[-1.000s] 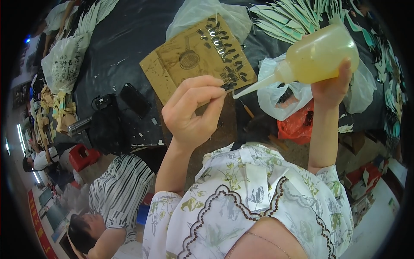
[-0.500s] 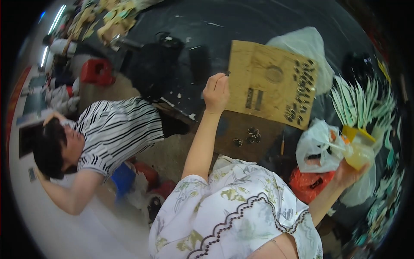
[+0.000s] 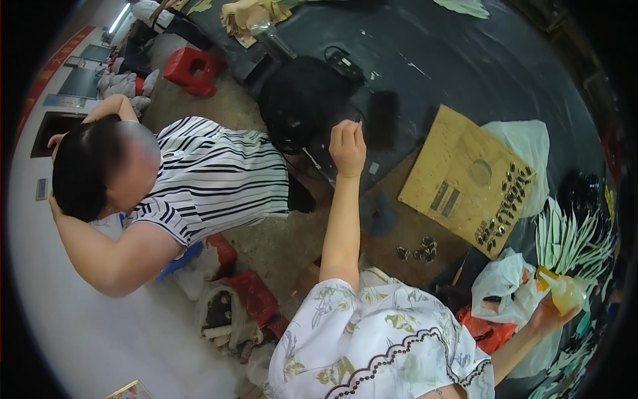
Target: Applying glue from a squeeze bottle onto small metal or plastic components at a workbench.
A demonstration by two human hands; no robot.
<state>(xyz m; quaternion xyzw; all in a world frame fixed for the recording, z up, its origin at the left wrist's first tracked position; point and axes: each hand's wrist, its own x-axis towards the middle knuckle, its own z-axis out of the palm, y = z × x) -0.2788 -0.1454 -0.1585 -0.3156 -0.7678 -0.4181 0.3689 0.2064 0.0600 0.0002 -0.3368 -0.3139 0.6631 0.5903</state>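
Note:
My left hand (image 3: 347,147) is raised over the edge of the dark table, its fingers pinched on a small dark piece (image 3: 359,120) too small to name. At the right, my right hand (image 3: 550,315) is closed round a soft squeeze bottle (image 3: 565,294) of yellowish liquid with a pale nozzle. Between the hands, a brown cardboard sheet (image 3: 458,159) lies turned at an angle. Small shiny dark pieces (image 3: 506,199) stand in rows along its right side. Several loose dark pieces (image 3: 425,250) sit on a brown board (image 3: 392,256) closer to me.
A white plastic bag (image 3: 502,279) and a red bag (image 3: 488,330) lie beside my right forearm. Pale green strips (image 3: 565,233) fan out at the far right. A person in a striped shirt (image 3: 212,166) is at my left. A black bag-like bundle (image 3: 299,100) rests on the table (image 3: 452,73).
The view has swung left, so the cardboard and bags appear further right. My left hand has moved off the cardboard's left edge. The person at left has raised an arm behind the head.

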